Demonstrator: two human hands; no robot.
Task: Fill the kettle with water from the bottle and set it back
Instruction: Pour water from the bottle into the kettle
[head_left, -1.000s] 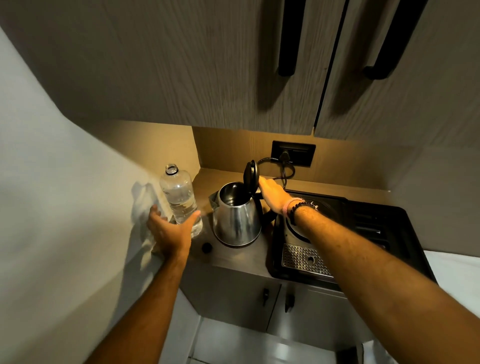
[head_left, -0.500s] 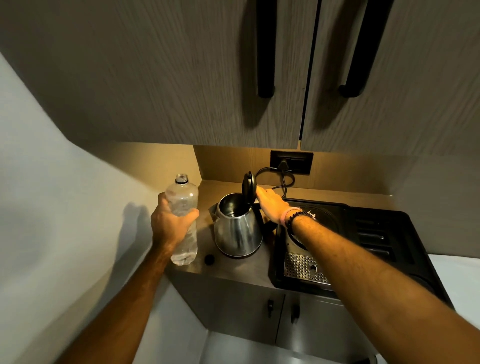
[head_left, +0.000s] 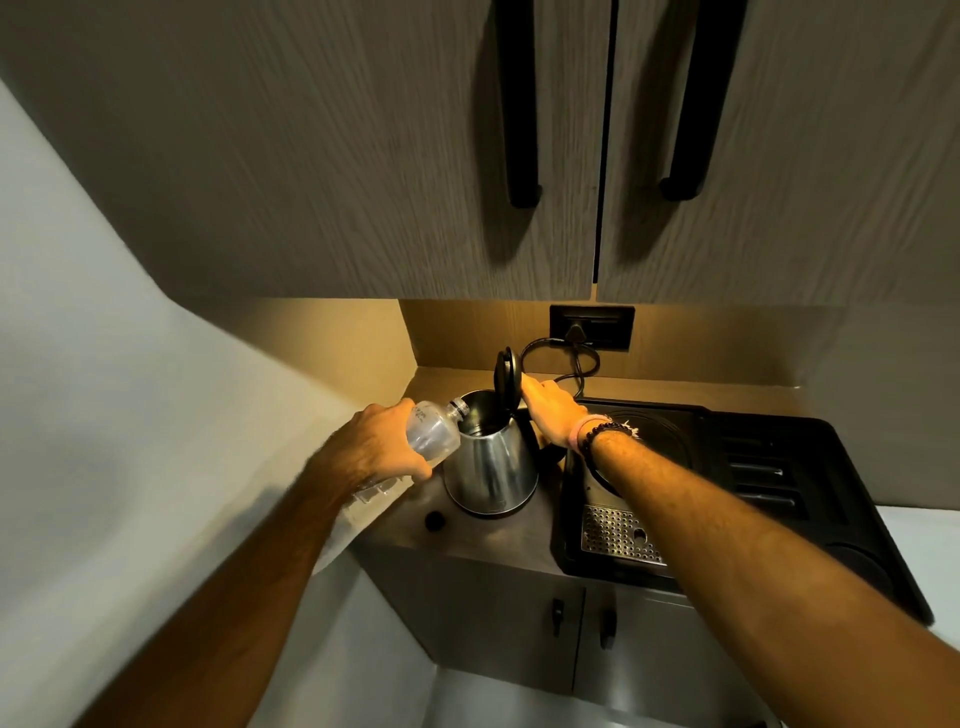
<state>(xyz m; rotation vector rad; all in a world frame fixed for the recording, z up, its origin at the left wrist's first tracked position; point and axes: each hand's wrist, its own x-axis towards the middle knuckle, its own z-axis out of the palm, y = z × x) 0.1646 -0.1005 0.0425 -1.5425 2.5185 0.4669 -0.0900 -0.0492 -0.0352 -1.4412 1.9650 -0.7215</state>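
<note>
A steel kettle (head_left: 491, 467) stands on the grey counter (head_left: 498, 535) with its black lid (head_left: 506, 382) tipped up. My left hand (head_left: 374, 452) grips a clear plastic bottle (head_left: 434, 431) tilted to the right, its uncapped neck at the kettle's open rim. My right hand (head_left: 550, 413) rests against the back of the raised lid, above the kettle's handle, and holds it up. Whether water is flowing I cannot tell.
The bottle's black cap (head_left: 434, 519) lies on the counter in front of the kettle. A black tray (head_left: 727, 493) with a metal drip grate (head_left: 618, 535) sits to the right. A cord (head_left: 566, 358) runs to a wall socket (head_left: 592, 326). Upper cabinets (head_left: 467, 156) hang close overhead.
My left hand has lifted the bottle off the counter, carried it right and tipped it over the kettle's opening. My right hand has stayed at the lid.
</note>
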